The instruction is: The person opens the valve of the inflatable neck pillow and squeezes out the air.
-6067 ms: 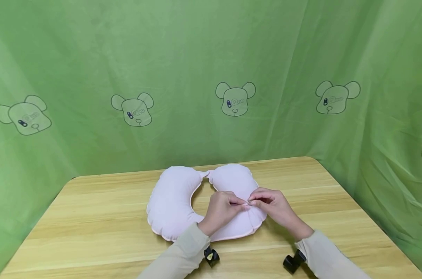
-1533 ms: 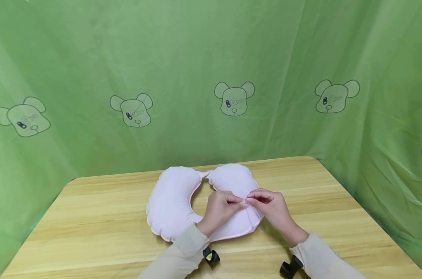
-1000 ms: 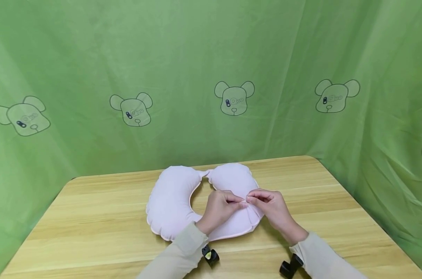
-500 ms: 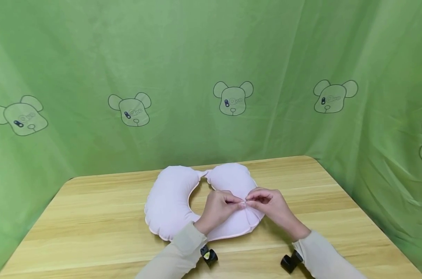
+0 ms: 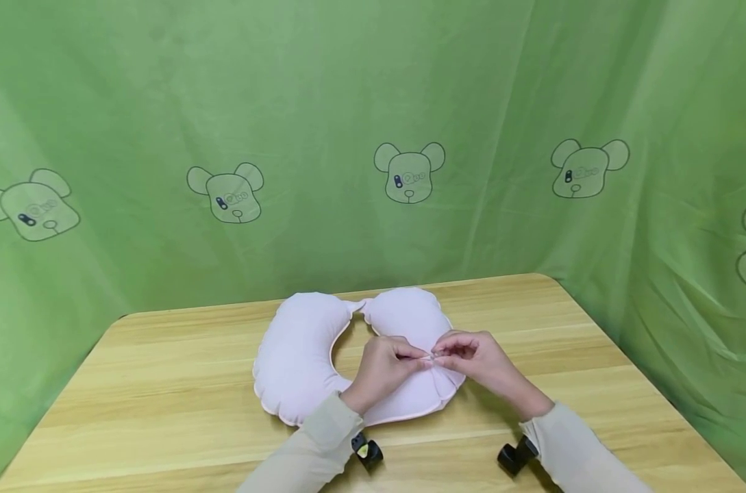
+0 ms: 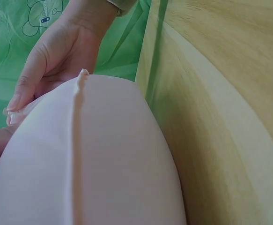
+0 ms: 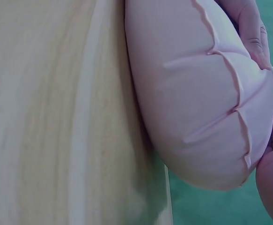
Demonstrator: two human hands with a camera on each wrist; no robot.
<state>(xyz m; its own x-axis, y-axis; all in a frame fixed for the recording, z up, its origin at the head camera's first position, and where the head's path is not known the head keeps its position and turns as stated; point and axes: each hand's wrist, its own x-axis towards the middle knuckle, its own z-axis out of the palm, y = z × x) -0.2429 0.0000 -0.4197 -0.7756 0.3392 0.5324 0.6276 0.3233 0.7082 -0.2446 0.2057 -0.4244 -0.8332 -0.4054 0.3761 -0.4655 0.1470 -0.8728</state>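
— Where is the pillow (image 5: 299, 356)?
— Flat on the desk (image 5: 163, 383), mid-desk.
— And the hands?
— The left hand (image 5: 381, 366) and right hand (image 5: 477, 359) meet on its right lobe, fingertips pinching something small there.

- A wooden table (image 5: 163, 383) with a pale grain and rounded far corners is seen across the lower part of the head view.
- A green cloth backdrop (image 5: 323, 82) is hung behind and around the table, creased in folds at the right.
- Outlined bear heads (image 5: 409, 172) are printed on the cloth in a row.
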